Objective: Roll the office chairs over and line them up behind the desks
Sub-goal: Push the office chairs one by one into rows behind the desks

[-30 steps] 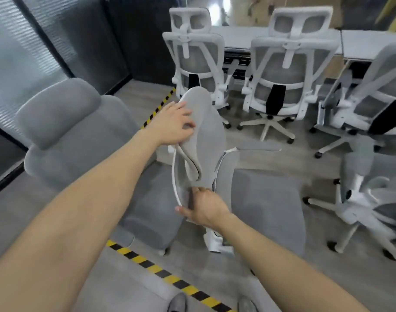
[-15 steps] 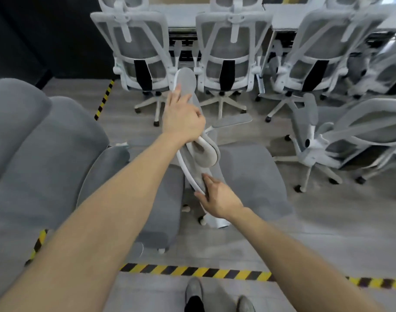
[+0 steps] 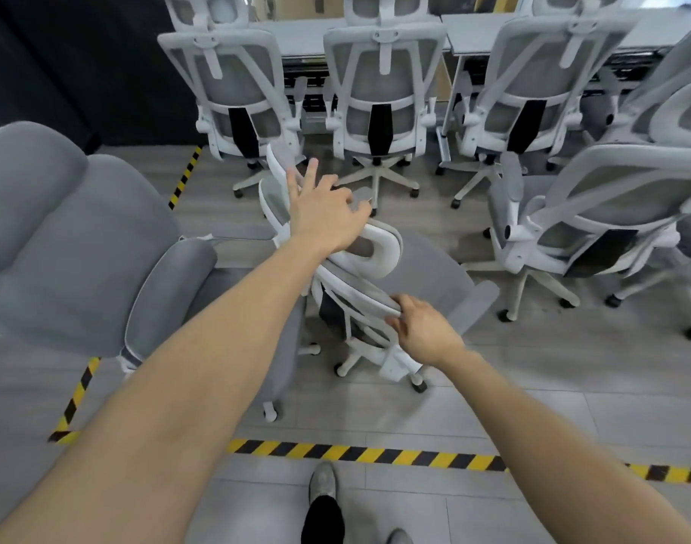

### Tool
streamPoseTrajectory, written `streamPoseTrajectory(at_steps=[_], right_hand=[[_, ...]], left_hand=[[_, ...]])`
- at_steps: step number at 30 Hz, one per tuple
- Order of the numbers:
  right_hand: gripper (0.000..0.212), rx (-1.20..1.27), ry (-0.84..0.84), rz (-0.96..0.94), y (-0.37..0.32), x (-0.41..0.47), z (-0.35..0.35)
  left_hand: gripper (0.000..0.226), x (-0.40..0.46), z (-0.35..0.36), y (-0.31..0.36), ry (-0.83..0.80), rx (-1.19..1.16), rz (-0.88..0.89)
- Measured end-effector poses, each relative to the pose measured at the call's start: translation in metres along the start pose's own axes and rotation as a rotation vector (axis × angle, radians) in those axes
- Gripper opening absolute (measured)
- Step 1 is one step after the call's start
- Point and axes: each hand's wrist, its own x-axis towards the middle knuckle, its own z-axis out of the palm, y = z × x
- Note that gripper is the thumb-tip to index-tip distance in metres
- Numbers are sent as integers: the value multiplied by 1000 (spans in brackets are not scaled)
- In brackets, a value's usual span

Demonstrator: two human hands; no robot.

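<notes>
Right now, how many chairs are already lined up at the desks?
3: left chair, middle chair and right chair, backs toward the camera along the desks. A fourth may be cut off at the right edge.

Under the left hand's (image 3: pixel 328 214) fingers the office chair (image 3: pixel 371 276) shows a white frame with pale grey mesh, and its seat beyond the right hand's (image 3: pixel 426 335) fingertips is mid grey fabric. Ahead of the fingers three chairs (image 3: pixel 379 84) at the white desks (image 3: pixel 532 29) repeat white frames and grey mesh, each with a black lumbar panel. Left of the fingers an upholstered chair (image 3: pixel 69 237) is plain grey. The floor (image 3: pixel 532 406) is grey, plank-patterned, crossed by yellow-and-black striped tape (image 3: pixel 355 453). A shoe (image 3: pixel 322 484) looks grey, above what may be a black trouser leg.
</notes>
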Motion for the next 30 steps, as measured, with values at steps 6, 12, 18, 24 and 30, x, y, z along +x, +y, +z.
streamPoseTrajectory(at_steps=[6, 12, 18, 24, 30], right_hand=[[31, -282, 213, -2, 35, -26, -13], [77, -278, 344, 107, 40, -18, -2], [70, -269, 515, -14, 52, 21, -10], [64, -257, 538, -61, 60, 87, -38], [64, -262, 501, -38, 88, 155, -56]], left_hand=[[78, -16, -21, 1, -170, 11, 286], [89, -2, -23, -25, -110, 82, 308], [91, 27, -5, -33, 105, 6, 268], [95, 91, -5, -38, 211, -14, 257], [93, 154, 8, -21, 254, 42, 247]])
